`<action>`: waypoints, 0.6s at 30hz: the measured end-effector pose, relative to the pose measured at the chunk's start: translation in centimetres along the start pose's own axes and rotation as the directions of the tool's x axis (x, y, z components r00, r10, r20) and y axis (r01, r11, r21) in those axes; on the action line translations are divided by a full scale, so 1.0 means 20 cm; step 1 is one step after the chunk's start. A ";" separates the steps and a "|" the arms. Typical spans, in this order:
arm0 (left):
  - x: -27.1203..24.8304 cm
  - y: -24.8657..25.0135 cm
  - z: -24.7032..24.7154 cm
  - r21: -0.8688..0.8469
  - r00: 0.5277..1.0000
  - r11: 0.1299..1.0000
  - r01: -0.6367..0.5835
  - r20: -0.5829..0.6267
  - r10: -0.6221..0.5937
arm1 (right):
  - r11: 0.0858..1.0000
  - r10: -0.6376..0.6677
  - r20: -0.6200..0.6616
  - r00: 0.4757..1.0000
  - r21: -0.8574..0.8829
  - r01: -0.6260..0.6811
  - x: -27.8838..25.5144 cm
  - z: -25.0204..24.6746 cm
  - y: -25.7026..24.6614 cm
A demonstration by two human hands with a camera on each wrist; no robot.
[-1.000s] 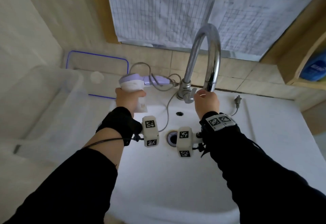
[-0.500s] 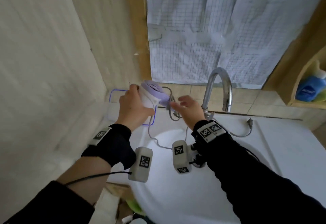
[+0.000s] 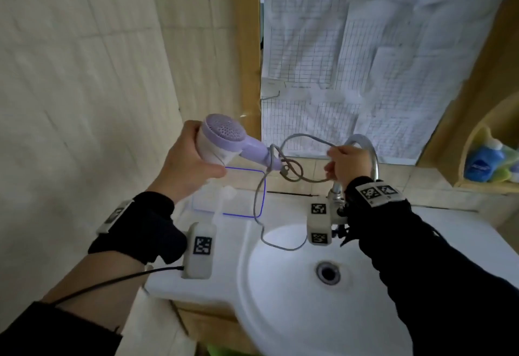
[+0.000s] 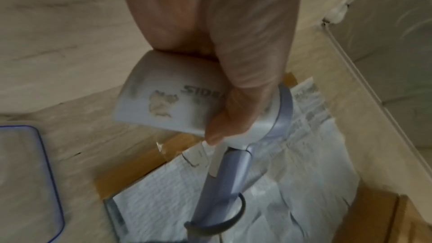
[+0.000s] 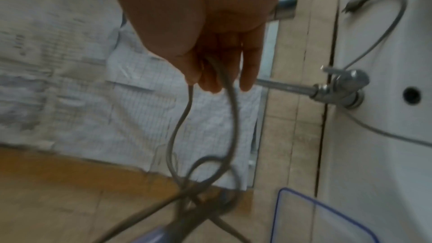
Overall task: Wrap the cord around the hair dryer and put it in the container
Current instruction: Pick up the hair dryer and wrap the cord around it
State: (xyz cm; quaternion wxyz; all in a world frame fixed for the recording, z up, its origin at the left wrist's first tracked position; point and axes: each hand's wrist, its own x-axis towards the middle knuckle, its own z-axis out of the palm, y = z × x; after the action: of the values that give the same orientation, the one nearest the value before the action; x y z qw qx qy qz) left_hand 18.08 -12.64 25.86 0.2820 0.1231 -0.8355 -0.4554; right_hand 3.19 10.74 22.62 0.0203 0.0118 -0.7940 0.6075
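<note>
Head view: left hand (image 3: 185, 167) grips the hair dryer (image 3: 224, 142) aloft; right hand (image 3: 346, 163) pinches its cord (image 3: 297, 138) above the white sink (image 3: 280, 313).

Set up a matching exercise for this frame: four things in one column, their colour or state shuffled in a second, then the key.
1. lilac and white hair dryer
2. grey power cord
3. chrome curved faucet
4. blue plastic bottle

A. stands on the wooden shelf at right
B. rises behind the right hand
C. gripped by the left hand
D. looped, pinched in the right hand

Pairs: 1-C, 2-D, 3-B, 4-A
</note>
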 end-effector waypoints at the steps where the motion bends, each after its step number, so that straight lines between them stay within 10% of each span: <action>1: 0.00 0.00 -0.03 -0.060 1.000 0.998 0.007 -0.019 -0.008 | 0.998 0.061 -0.021 0.998 -0.028 -0.062 0.01 -0.03 0.03; 5: 0.01 0.00 -0.12 -0.242 0.998 0.970 0.009 -0.054 -0.023 | 0.965 0.117 -0.031 0.993 -0.235 -0.121 -0.04 -0.08 0.05; 8: 0.01 0.02 -0.12 -0.293 1.000 0.956 0.009 -0.023 -0.016 | 0.921 -0.109 -0.045 0.993 -0.379 0.084 -0.12 -0.08 -0.02; 12: 0.00 0.05 -0.06 -0.347 1.000 0.938 0.009 -0.012 -0.014 | 0.955 -0.226 0.186 0.956 -0.150 0.255 -0.16 -0.02 -0.16; 18: 0.00 0.08 0.04 -0.419 0.996 0.908 0.028 -0.066 -0.061 | 0.890 -0.002 0.331 0.943 0.431 -0.150 -0.15 -0.01 -0.20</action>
State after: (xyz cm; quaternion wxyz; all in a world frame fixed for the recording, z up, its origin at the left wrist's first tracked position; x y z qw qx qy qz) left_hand 17.72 -11.21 26.74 0.3234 0.0965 -0.7043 -0.6245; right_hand 6.33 9.81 26.38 -0.1367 0.0847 -0.6239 0.7648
